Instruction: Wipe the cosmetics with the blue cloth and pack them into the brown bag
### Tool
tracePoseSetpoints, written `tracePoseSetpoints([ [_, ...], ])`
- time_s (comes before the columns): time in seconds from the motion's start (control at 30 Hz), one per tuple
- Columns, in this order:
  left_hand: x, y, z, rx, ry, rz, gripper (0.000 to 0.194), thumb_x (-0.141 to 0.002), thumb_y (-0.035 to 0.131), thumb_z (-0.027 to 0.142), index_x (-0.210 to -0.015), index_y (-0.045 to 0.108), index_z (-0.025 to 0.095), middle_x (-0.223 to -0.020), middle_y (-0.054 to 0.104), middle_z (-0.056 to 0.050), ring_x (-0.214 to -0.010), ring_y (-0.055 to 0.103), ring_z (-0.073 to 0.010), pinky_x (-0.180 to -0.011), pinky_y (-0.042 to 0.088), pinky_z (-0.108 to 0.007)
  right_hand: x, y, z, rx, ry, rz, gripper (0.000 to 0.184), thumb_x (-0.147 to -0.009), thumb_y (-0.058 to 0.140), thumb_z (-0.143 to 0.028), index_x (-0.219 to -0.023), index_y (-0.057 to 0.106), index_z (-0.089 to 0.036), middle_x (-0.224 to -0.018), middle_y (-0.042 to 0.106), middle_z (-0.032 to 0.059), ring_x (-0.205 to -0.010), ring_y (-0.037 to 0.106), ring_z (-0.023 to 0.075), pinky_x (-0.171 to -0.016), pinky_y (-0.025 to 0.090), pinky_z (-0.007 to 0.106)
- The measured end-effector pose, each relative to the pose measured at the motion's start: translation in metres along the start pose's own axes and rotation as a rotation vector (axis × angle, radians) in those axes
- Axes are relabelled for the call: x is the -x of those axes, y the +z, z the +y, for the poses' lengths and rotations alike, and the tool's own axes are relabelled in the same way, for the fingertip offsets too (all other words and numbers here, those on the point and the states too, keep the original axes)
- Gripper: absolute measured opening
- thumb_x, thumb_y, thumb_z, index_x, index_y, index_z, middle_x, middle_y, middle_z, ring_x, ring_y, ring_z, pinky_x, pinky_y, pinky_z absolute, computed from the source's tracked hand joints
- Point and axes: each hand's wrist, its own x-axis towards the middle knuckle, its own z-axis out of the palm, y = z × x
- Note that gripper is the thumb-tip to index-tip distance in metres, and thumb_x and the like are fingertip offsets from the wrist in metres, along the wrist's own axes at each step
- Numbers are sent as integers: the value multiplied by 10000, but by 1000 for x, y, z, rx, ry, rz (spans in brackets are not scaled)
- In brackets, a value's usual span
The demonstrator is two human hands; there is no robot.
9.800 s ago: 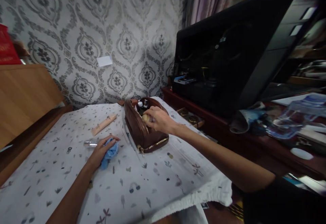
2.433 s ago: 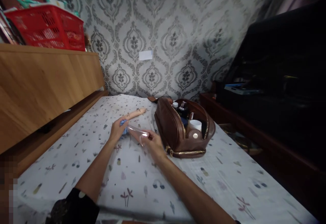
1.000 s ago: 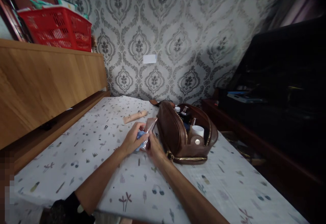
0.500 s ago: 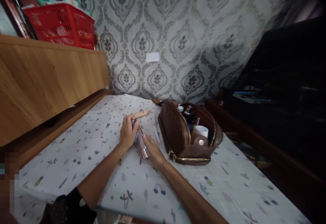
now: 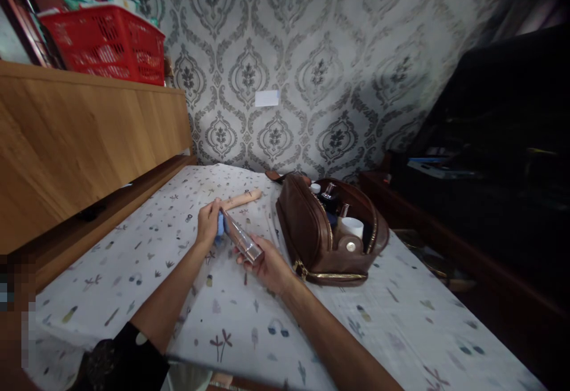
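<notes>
Head view: glossy pink tube [image 5: 234, 232] in hand, judged light and slippery

Right hand [image 5: 270, 266]: my fingers are curled around the tube's silvery cap end, at 4 o'clock on the tube. Left hand [image 5: 207, 225]: closed over a blue cloth [image 5: 220, 225], bunched at the flat end, toward 10 o'clock; exact finger contact there is hidden.

Handling, as I judge it: light, body pliable and inclined to buckle, cap stiff, breakage unlikely. The shine suggests a poor grip. Best hold is the cap and shoulder; the flat end wants only a light pinch. How full it is, I cannot tell.

Surroundings: at 12 o'clock, just beyond, a beige tube [image 5: 244, 199] lies on the patterned sheet [image 5: 249, 320]. Toward 3 o'clock stands an open brown bag [image 5: 303, 219] holding a white-topped jar [image 5: 351, 226] and bottles. Red basket [image 5: 107, 41], well apart at 10 o'clock.
</notes>
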Motion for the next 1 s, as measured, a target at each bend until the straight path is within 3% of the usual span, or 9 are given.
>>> tracePoseSetpoints([
  [0.1, -2, -1, 0, -10, 2, 64, 366, -920, 447, 443, -651, 497, 200, -571, 452, 40, -581, 452, -137, -570, 351, -253, 0, 0, -3, -99, 5, 26, 210, -829, 635, -298, -939, 688, -128, -726, 711, 49, -541, 634, 117, -435, 422, 173],
  [0.27, 11, 4, 16, -90, 129, 104, 247, -939, 448, 366, -768, 535, 210, -681, 523, 26, -684, 511, -155, -671, 402, -267, -4, -5, 3, -112, -73, 116, 200, -747, 754, -311, -830, 677, -146, -699, 690, 20, -567, 636, 128, -463, 460, 196],
  [0.4, 36, 16, 31, -120, 418, -98, 190, -955, 446, 326, -848, 561, 218, -814, 584, -10, -800, 560, -171, -759, 446, -292, -9, -9, 8, -70, -126, 142, 262, -677, 807, -355, -744, 654, -154, -587, 605, -23, -520, 572, 106, -443, 426, 187],
  [0.47, 46, 21, 34, -226, 589, -215, 158, -943, 469, 294, -850, 573, 220, -857, 594, -29, -861, 559, -190, -805, 449, -313, -11, -11, 9, -52, -169, 161, 259, -645, 819, -337, -701, 640, -159, -560, 564, -49, -480, 505, 76, -426, 390, 172],
  [0.53, 51, 24, 34, -340, 675, -255, 150, -939, 484, 281, -837, 576, 222, -851, 589, -36, -868, 548, -203, -809, 448, -324, -11, -12, 8, -36, -199, 174, 262, -622, 830, -325, -707, 646, -160, -575, 565, -55, -480, 484, 67, -422, 372, 168],
  [0.73, 34, 18, 23, -415, 642, -150, 144, -956, 465, 257, -883, 584, 223, -899, 617, -47, -925, 555, -214, -852, 448, -340, -5, -9, 7, 18, -121, 96, 379, -665, 820, -412, -909, 684, -156, -723, 666, 7, -592, 616, 135, -458, 416, 212],
  [0.83, 22, 11, 16, -447, 581, -82, 144, -948, 462, 260, -873, 580, 227, -899, 620, -51, -912, 545, -223, -839, 445, -347, -3, -7, 8, 16, -106, 92, 383, -668, 820, -391, -942, 689, -159, -790, 679, 14, -604, 618, 131, -468, 414, 218],
  [1.0, 9, 2, 5, -454, 446, -1, 186, -944, 452, 308, -841, 572, 211, -890, 620, -58, -892, 552, -228, -816, 432, -340, -3, -5, 10, 62, -105, 98, 449, -621, 858, -424, -944, 711, -150, -736, 658, 0, -607, 611, 136, -523, 440, 237],
])
